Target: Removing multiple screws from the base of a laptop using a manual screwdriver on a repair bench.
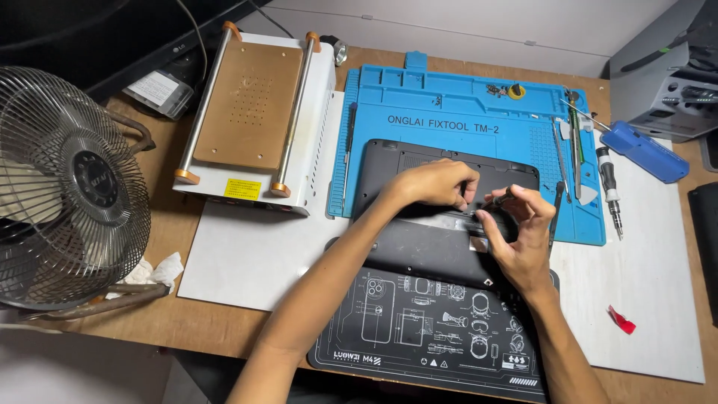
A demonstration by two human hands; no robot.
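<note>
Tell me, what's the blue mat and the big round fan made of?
The blue mat looks like soft rubber or silicone: matte, with moulded trays and ridges. The fan looks like metal: thin shiny wire cage that glints. Both hands, left hand and right hand, are on the dark device.

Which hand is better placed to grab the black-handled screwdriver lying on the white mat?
Probably right. The right hand is at the dark laptop base on the side nearer the black-handled screwdriver; the left hand is farther from it.

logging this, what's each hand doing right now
Left hand: curled shut, fingertips pressing the dark grey plastic laptop base.
Right hand: shut on a small dark tool.
</note>
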